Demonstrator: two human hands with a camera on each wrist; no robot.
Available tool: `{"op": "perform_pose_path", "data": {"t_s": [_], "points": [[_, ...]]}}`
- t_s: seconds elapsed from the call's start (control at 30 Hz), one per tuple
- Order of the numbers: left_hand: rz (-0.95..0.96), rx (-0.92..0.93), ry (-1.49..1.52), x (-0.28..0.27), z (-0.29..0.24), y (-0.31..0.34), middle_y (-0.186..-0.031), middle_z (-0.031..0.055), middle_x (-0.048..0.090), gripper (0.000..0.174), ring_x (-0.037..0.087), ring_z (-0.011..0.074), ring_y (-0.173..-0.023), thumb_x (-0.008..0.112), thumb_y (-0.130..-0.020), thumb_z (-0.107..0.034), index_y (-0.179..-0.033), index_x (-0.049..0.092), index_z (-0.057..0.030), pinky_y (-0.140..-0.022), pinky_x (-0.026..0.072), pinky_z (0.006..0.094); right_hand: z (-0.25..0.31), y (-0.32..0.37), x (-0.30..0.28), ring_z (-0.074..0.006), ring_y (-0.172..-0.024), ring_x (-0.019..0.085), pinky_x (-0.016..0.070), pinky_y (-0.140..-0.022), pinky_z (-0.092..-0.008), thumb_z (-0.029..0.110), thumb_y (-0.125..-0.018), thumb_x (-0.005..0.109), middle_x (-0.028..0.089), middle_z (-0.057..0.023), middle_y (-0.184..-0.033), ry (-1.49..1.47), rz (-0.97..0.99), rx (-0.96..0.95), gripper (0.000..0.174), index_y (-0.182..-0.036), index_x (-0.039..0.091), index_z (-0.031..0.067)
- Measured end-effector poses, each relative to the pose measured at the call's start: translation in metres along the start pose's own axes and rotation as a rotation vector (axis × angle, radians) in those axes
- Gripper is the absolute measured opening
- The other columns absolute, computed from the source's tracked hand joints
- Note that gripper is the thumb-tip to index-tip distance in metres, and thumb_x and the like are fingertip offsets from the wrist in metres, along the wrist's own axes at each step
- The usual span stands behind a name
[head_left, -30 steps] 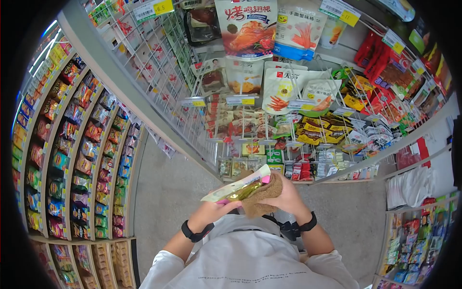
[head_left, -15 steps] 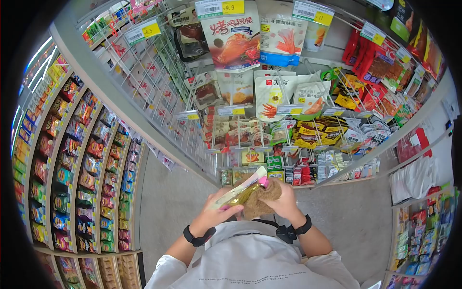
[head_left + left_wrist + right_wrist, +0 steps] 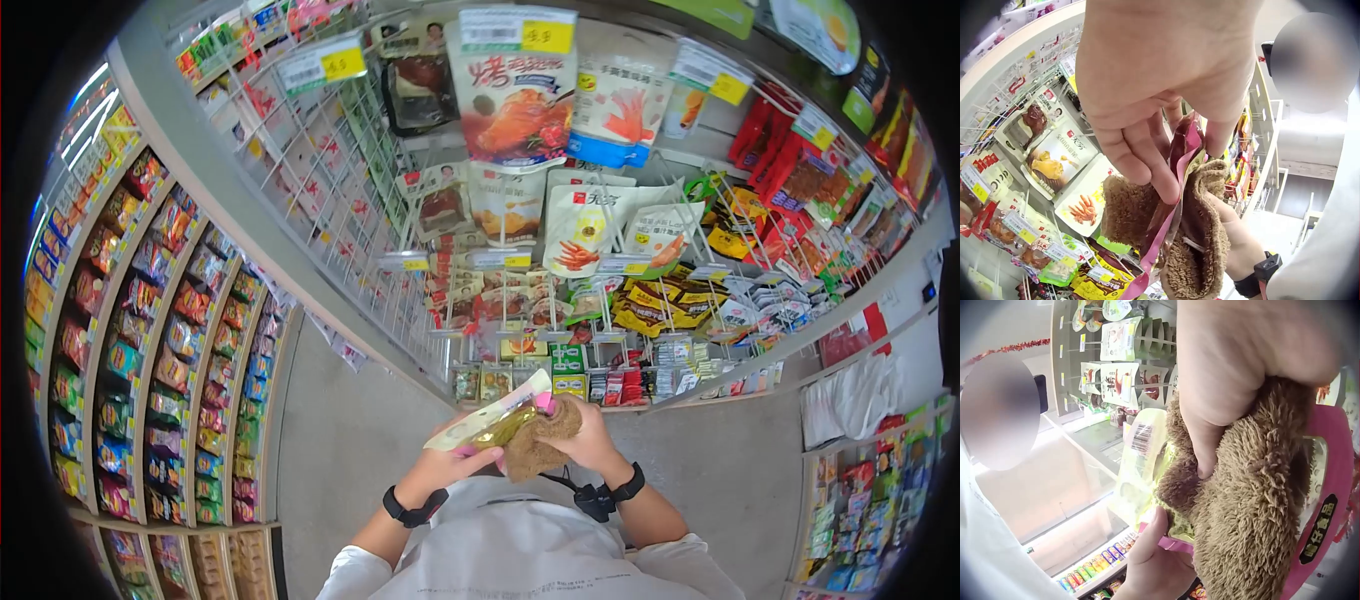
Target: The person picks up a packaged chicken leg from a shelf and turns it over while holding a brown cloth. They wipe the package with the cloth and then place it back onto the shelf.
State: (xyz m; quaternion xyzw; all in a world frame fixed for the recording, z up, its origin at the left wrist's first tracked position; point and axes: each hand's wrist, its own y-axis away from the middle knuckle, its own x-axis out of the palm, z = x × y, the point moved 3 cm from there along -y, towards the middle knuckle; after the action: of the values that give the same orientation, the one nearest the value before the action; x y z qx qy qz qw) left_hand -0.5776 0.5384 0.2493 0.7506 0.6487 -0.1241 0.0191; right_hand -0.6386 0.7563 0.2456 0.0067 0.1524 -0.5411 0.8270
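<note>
Pink-edged, clear and yellow-green plastic packet (image 3: pixel 505 423): upright-ish, tilted, in front of person's torso, between both hands. Fuzzy brown cloth (image 3: pixel 548 445) lies against it, on both sides of its edge in the left wrist view. Left hand (image 3: pixel 446 472) pinches the packet, fingers and thumb on opposite faces. Right hand (image 3: pixel 1241 369) grips the cloth, thumb pressed into the pile; not wide open.

Step in hand reads as wiping the packet's surface. Next move calls for a firm left pinch and light, even cloth pressure, so the thin plastic doesn't crease or slip.

Beyond the packet: wire rack with hanging white food pouches (image 3: pixel 585 225), yellow-and-white price tags (image 3: pixel 518 30) above. Left of packet: beige-edged shelves (image 3: pixel 138 380) of colorful snack bags. Right of packet: white plastic bags (image 3: pixel 850 400). Nearer than packet: white shirt (image 3: pixel 520 545).
</note>
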Motion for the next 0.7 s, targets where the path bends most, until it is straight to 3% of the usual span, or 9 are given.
{"op": "perform_pose_path", "data": {"t_s": [0.23, 0.3, 0.37, 0.7], "points": [[0.046, -0.095, 0.056, 0.004, -0.001, 0.0, -0.096, 0.0074, 0.066, 0.044, 0.066, 0.0099, -0.071, 0.072, -0.08, -0.017, -0.117, 0.055, 0.0014, -0.064, 0.0523, 0.0236, -0.01, 0.003, 0.0, -0.0148, -0.081, 0.062, 0.0494, -0.077, -0.029, 0.016, -0.066, 0.083, 0.065, -0.0081, -0.09, -0.079, 0.042, 0.081, 0.045, -0.102, 0.06, 0.0005], [0.058, -0.101, 0.044, 0.005, -0.005, -0.002, -0.095, 0.0071, 0.066, 0.044, 0.066, 0.0097, -0.072, 0.072, -0.081, -0.016, -0.117, 0.055, 0.0016, -0.064, 0.0524, 0.0236, -0.008, 0.005, -0.002, -0.0142, -0.08, 0.061, 0.0493, -0.076, -0.0287, 0.016, -0.066, 0.083, 0.065, -0.0078, -0.089, -0.066, 0.042, 0.087, 0.044, -0.101, 0.06, 0.0007], [0.079, -0.104, 0.028, 0.006, -0.009, -0.004, -0.094, 0.0068, 0.066, 0.043, 0.066, 0.0095, -0.073, 0.071, -0.081, -0.016, -0.117, 0.055, 0.0017, -0.063, 0.0525, 0.0235, -0.005, 0.007, -0.004, -0.0117, -0.089, 0.059, 0.0483, -0.081, -0.0279, 0.009, -0.065, 0.082, 0.063, -0.005, -0.098, -0.078, 0.056, 0.13, 0.047, -0.105, 0.058, 0.0004], [0.068, -0.213, 0.182, 0.01, 0.012, 0.017, -0.102, 0.0073, 0.063, 0.044, 0.064, 0.0105, -0.083, 0.072, -0.08, -0.014, -0.117, 0.055, 0.0021, -0.066, 0.0522, 0.0234, -0.013, 0.019, 0.007, -0.0112, -0.089, 0.059, 0.0485, -0.081, -0.0281, 0.01, -0.066, 0.083, 0.063, -0.0048, -0.098, -0.127, 0.069, 0.175, 0.048, -0.106, 0.058, 0.0004]]}}
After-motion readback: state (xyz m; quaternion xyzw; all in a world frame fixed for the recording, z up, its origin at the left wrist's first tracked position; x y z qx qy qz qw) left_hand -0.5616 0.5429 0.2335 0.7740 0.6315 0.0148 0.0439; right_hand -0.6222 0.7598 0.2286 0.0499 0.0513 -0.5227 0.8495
